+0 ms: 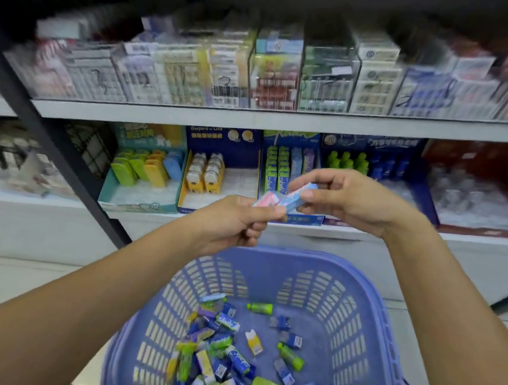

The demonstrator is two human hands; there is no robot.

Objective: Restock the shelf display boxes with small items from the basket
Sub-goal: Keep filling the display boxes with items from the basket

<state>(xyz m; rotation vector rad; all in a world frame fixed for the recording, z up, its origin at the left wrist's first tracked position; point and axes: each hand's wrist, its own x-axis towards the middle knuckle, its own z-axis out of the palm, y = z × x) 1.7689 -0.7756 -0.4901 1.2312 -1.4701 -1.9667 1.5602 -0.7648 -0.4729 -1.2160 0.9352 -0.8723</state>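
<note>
My left hand [236, 222] pinches a small pink packet [266, 200] in front of the lower shelf. My right hand [350, 197] grips a light blue packet [299, 197] that touches the pink one. Both hands hover above the purple basket [367, 328], which holds several small blue, green and yellow items [221, 359]. Behind the hands stands a blue display box [287, 167] with green and blue packets upright in rows. Left of it are a navy box with yellow items [207, 174] and a teal box with green, yellow and blue clips [141, 167].
A further blue display box with green and blue bottles [366, 164] and a red box [480, 199] stand to the right. The upper shelf [286, 120] carries clear cases of packs. A black upright post [61, 151] slants at the left.
</note>
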